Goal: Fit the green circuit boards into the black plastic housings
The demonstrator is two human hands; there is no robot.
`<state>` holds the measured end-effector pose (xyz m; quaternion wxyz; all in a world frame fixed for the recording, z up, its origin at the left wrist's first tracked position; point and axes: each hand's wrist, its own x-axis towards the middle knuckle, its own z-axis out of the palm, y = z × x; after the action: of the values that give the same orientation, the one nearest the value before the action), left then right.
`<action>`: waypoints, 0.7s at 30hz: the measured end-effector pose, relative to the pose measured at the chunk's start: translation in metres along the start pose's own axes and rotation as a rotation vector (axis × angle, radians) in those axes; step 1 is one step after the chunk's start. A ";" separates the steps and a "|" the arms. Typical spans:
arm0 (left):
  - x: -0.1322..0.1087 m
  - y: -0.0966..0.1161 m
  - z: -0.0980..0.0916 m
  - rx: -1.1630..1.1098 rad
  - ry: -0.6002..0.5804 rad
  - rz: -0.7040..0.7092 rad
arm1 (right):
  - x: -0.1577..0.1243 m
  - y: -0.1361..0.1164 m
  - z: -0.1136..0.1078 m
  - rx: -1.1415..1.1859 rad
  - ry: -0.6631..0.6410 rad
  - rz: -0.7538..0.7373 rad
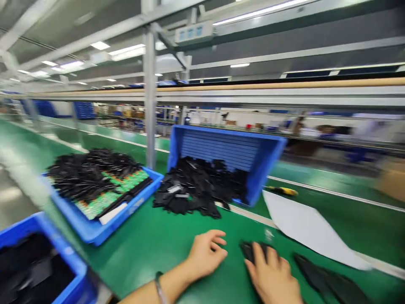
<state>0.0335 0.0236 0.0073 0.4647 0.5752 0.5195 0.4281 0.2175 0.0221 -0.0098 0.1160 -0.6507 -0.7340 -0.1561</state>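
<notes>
Over the green work surface [152, 261], my left hand [207, 255] hovers with loosely curled fingers apart and nothing visible in them. To its right, my right hand [274, 274] is closed over a flat black piece [247, 251], its fingers bent across the top. The hand hides most of that piece, and blur keeps its exact kind unclear. Another long, dark piece [329, 280] lies on the surface to the right of my right hand. Beyond both hands, a heap of black pieces [202, 183] spills out of a blue bin [267, 169] tipped on its side.
A blue tray [109, 230] at left holds green circuit boards [104, 200] and black parts. Nearer, another blue bin [77, 264] contains black pieces. A white sheet [306, 223] and a yellow-handled tool [286, 191] lie at right. A metal post [150, 97] rises behind the tray.
</notes>
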 end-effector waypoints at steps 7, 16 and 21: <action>0.010 -0.009 -0.011 -0.087 -0.017 0.100 | 0.001 -0.037 -0.038 0.231 -0.403 -0.041; 0.016 -0.017 -0.007 -0.063 -0.314 0.087 | -0.001 -0.044 -0.043 0.370 -0.290 -0.019; 0.037 -0.035 -0.014 -0.028 -0.229 0.070 | 0.012 -0.031 -0.050 0.370 -0.283 -0.010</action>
<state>0.0160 0.0632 -0.0240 0.5138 0.6317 0.4366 0.3826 0.1835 0.0106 0.0380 0.1287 -0.6299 -0.7624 0.0733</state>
